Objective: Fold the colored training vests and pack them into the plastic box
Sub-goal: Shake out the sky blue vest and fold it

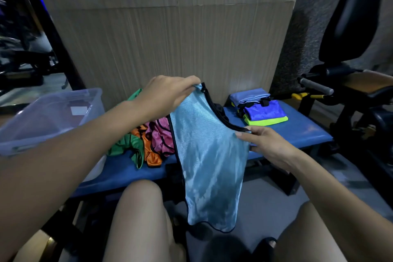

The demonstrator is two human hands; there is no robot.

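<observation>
A light blue vest (pixel 209 155) with black trim hangs in the air over the bench's front edge. My left hand (pixel 168 91) pinches its top corner. My right hand (pixel 265 144) grips its right edge lower down. Behind it lies a loose pile of green, orange and pink vests (pixel 148 140) on the blue bench (pixel 297 130). A stack of folded vests (pixel 261 110), blue on top and neon yellow at the bottom, sits at the bench's back right. The clear plastic box (pixel 49 117) stands at the left end of the bench.
A wood-grain panel (pixel 170 38) rises right behind the bench. Black gym equipment with a yellow-marked handle (pixel 314 89) stands at the right. My bare knees (pixel 138 208) are below the bench's front edge.
</observation>
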